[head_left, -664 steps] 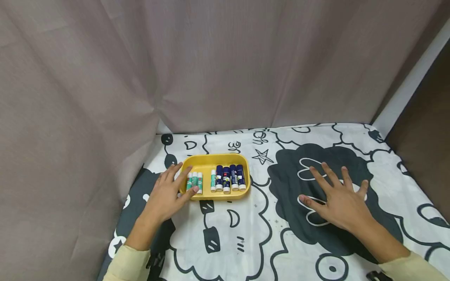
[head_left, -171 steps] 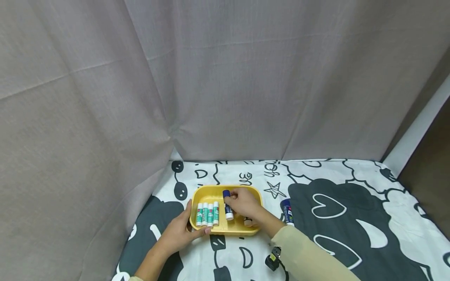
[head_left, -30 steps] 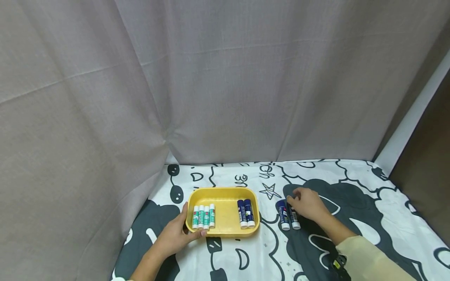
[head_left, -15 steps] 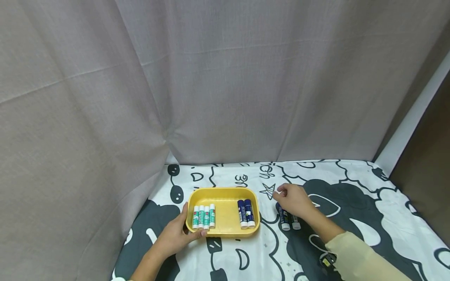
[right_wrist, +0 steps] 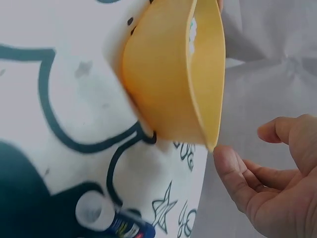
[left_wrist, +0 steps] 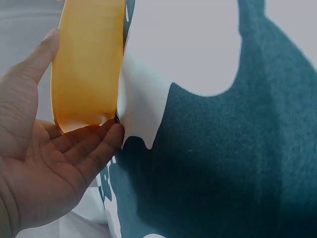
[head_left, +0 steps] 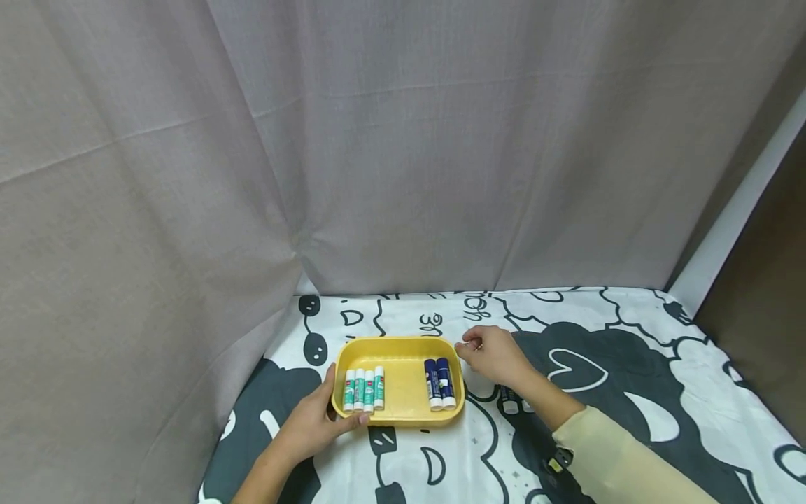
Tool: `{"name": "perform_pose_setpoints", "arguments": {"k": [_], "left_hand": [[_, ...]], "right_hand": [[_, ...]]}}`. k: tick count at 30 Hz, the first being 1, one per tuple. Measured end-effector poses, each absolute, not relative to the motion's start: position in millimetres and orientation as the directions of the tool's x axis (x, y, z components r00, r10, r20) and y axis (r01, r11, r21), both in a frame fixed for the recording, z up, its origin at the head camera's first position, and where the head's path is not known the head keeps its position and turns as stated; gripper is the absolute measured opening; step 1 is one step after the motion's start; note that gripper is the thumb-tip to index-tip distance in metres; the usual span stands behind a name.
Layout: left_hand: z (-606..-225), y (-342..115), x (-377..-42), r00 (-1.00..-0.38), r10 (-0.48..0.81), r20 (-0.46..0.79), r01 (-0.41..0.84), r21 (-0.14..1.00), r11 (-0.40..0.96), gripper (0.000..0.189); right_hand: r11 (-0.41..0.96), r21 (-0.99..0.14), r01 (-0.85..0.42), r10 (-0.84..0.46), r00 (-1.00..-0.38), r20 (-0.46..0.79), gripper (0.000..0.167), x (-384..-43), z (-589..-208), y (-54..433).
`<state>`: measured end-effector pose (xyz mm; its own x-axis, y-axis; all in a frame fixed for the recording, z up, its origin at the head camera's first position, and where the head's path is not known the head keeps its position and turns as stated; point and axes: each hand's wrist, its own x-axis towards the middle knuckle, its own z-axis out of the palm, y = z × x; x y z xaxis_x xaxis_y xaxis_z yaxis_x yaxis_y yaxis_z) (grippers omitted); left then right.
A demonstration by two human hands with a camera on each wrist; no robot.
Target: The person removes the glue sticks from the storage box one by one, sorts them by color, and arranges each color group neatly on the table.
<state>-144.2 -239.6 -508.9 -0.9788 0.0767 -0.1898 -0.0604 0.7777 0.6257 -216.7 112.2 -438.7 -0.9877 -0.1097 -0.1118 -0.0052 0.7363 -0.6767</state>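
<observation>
My left hand (head_left: 313,418) holds a yellow tray (head_left: 403,420) at its left end, thumb along the near side and fingers at the end wall. Several green-and-white glue sticks (head_left: 359,390) lie side by side in the tray's left part. Two dark blue glue sticks (head_left: 439,384) with white ends lie at its right. My right hand (head_left: 494,355) hovers by the tray's far right corner, fingers loosely curled around nothing. Beneath its wrist, two more blue glue sticks (head_left: 510,404) lie on the cloth, mostly hidden by the arm. One blue glue stick (right_wrist: 114,218) shows in the right wrist view.
A black-and-white patterned cloth (head_left: 453,462) covers the surface. Behind it hangs a grey-beige curtain (head_left: 403,154). At the right stands a dark brown panel (head_left: 762,308). A small black device (head_left: 557,462) sits at the right cuff.
Two blue glue sticks have left the tray since the first frame and now lie on the cloth. In the last second my right hand moved left from them to the tray's corner.
</observation>
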Motion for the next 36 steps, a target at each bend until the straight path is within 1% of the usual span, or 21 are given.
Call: {"name": "perform_pose_setpoints", "arguments": {"k": [4, 10, 13, 17, 21, 24, 31, 36], "left_hand": [[-509, -240, -144, -0.980, 0.078, -0.182, -0.055, 0.629, 0.776, 0.135], [-510, -240, -144, -0.980, 0.079, -0.181, -0.055, 0.632, 0.773, 0.135], [-510, -240, -144, -0.981, 0.080, -0.177, -0.052, 0.633, 0.772, 0.134], [-510, -240, -144, -0.980, 0.081, -0.179, -0.052, 0.631, 0.774, 0.134], [-510, -240, -144, -0.979, 0.083, -0.186, -0.054, 0.631, 0.774, 0.134], [-509, -240, -144, -0.978, 0.083, -0.189, -0.057, 0.633, 0.772, 0.133], [-510, -241, -145, -0.979, 0.084, -0.188, -0.054, 0.628, 0.776, 0.134], [-511, -241, -145, -0.978, 0.085, -0.188, -0.054, 0.631, 0.774, 0.133]], "right_hand": [[0.740, -0.671, -0.039, -0.138, -0.986, -0.095, 0.036, -218, -440, 100], [0.709, -0.704, -0.050, -0.177, -0.978, -0.109, 0.036, -217, -445, 84], [0.706, -0.706, -0.054, -0.182, -0.977, -0.108, 0.030, -217, -449, 75], [0.708, -0.705, -0.037, -0.192, -0.971, -0.142, 0.021, -217, -453, 65], [0.725, -0.687, -0.047, -0.205, -0.967, -0.151, 0.019, -216, -456, 57], [0.746, -0.665, -0.048, -0.204, -0.966, -0.160, 0.020, -217, -460, 52], [0.804, -0.595, -0.018, -0.190, -0.955, -0.228, 0.027, -219, -469, 45], [0.828, -0.561, 0.009, -0.160, -0.954, -0.252, 0.043, -220, -471, 42]]}}
